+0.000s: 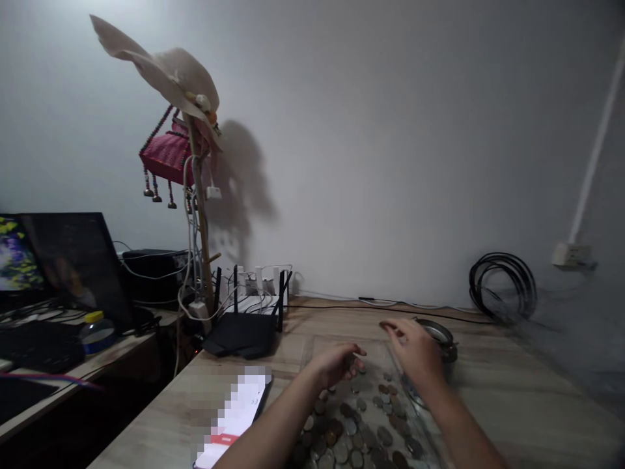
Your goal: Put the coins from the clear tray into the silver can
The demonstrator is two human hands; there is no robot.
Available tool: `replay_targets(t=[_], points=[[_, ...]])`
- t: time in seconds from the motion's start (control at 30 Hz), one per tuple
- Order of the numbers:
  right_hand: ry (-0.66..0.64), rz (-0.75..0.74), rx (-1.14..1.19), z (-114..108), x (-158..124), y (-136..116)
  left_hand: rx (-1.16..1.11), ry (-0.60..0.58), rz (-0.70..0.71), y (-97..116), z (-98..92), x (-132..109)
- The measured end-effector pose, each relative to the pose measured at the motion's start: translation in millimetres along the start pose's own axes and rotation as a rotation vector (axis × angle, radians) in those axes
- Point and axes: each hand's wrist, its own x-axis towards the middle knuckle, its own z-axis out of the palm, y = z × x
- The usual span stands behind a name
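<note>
A heap of several coins (pixel 359 426) lies on a clear sheet on the wooden table (pixel 512 391). My left hand (pixel 339 363) hovers over the far edge of the coins with its fingers curled, pinched around something small I cannot make out. My right hand (pixel 415 348) is blurred by motion; it reaches toward a small round metal bowl (pixel 439 335) just behind it. Its fingers look drawn together, but what they hold does not show.
A phone (pixel 237 417) lies near the table's front left. A black router (pixel 241 332) with antennas stands at the back left beside a stand carrying a hat (pixel 166 71) and red bag (pixel 166 156). A coiled black cable (pixel 502 286) hangs at the right wall. A laptop (pixel 68 260) sits far left.
</note>
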Motion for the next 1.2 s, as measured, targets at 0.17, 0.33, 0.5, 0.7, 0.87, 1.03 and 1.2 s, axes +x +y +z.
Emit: replay_targets(t=[0.17,0.33,0.5,0.7,0.87,1.03,1.2], points=[[0.152,0.221,-0.322,-32,10,34,-0.001,0.0,-0.032,2,0.4,-1],[0.085,0.245,-0.418,-34,8,42,-0.001,-0.008,-0.057,4,2.8,-3],[0.062,0.244,-0.462,-34,7,53,-0.001,-0.012,-0.064,2,0.2,-1],[0.245,0.14,-0.34,-32,9,33,-0.151,-0.064,-0.078,1,-3.5,1],[-0.162,-0.107,0.028,0,-3,-13,-0.302,-0.185,-0.1,6,-2.1,-2],[-0.545,-0.188,-0.063,31,-23,-36,-0.298,-0.229,-0.045,10,-0.4,-6],[-0.459,-0.189,-0.107,25,-21,-34,-0.205,-0.339,-0.059,13,6.5,-15]])
